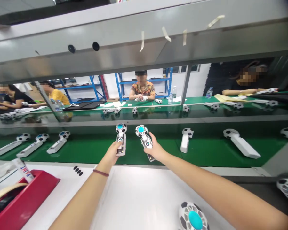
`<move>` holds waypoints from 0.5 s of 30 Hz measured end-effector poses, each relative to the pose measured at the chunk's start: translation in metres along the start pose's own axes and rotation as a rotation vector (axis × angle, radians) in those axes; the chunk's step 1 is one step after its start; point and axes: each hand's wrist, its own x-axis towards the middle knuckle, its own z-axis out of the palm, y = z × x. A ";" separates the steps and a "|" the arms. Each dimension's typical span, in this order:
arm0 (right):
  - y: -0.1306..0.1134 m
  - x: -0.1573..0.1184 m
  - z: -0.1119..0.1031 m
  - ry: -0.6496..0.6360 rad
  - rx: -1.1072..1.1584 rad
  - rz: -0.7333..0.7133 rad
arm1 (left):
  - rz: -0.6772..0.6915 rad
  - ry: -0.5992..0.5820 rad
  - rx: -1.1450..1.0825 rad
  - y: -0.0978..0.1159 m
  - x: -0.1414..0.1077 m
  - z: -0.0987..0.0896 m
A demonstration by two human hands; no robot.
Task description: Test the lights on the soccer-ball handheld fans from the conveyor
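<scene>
Belt [166, 145] bears other devices [246, 146] (red dispenser [37, 198] nearer); left hand [113, 152], right hand [157, 151] each pinching football-headed device [121, 128]

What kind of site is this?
Probably a factory assembly line: matching football-headed devices lie spaced along what looks like a green conveyor belt, several people are at work across from it, and a red tape dispenser stands on the near white bench.
</scene>
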 end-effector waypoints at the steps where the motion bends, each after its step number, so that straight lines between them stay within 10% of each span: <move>1: -0.004 -0.014 -0.006 -0.008 0.106 -0.041 | 0.036 -0.038 -0.059 0.001 -0.013 0.013; 7: -0.034 -0.078 -0.043 0.083 0.789 0.002 | -0.061 -0.176 -0.365 0.024 -0.079 0.079; 15: -0.035 -0.097 -0.081 0.191 0.891 0.266 | -0.081 -0.139 -0.293 0.016 -0.107 0.111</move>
